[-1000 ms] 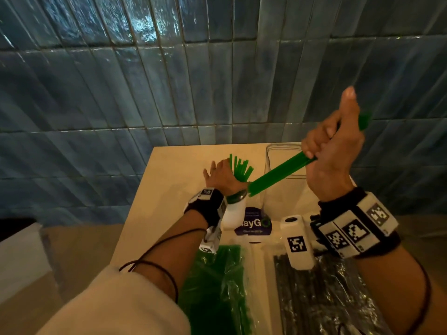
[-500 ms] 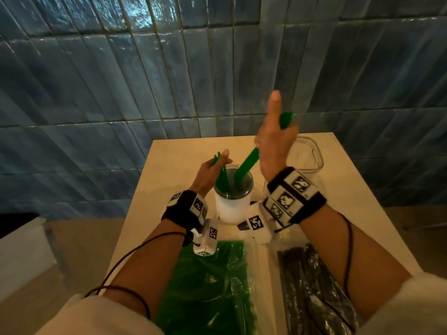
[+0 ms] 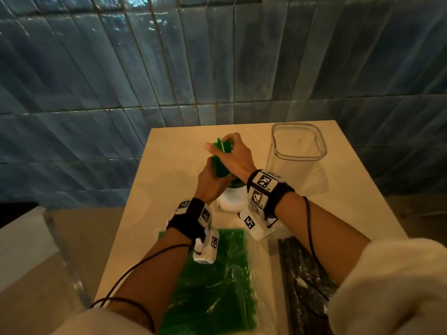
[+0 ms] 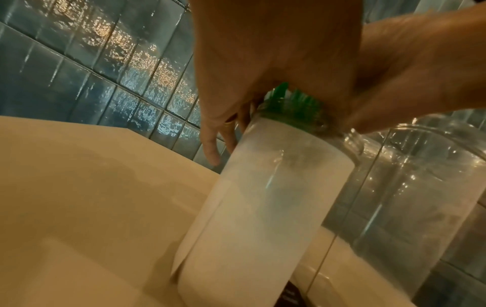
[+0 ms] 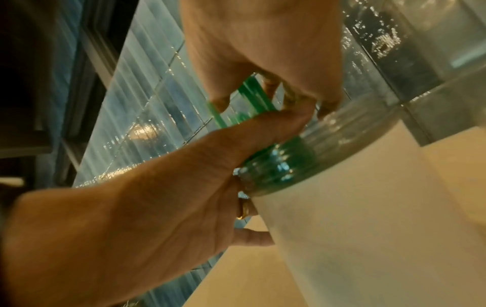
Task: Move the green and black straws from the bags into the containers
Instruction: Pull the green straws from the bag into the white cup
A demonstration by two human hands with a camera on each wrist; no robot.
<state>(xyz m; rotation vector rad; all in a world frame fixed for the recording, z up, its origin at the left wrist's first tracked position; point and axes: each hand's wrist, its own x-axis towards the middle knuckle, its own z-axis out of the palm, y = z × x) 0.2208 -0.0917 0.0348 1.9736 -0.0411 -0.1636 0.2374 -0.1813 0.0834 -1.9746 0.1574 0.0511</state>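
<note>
A bunch of green straws [image 3: 220, 165] stands in a white-wrapped jar [image 3: 229, 203] at mid-table. My left hand [image 3: 211, 176] cups the bunch from the left just above the jar's rim, with its thumb across the straws [image 5: 247, 93]. My right hand [image 3: 227, 151] curls over the straw tops from the right. The left wrist view shows the straws [image 4: 291, 103] rising from the jar [image 4: 263, 207] between both palms. A bag of green straws [image 3: 212, 281] and a bag of black straws [image 3: 302, 281] lie at the near edge.
A tall clear square container [image 3: 298, 146] stands right of the jar, close to my right wrist. The beige table [image 3: 169, 165] ends at a blue tiled wall [image 3: 169, 68] behind. Bare tabletop shows left of the jar.
My right hand has brought its green straws down into the jar and now curls over the tops. My left hand has closed round the bunch.
</note>
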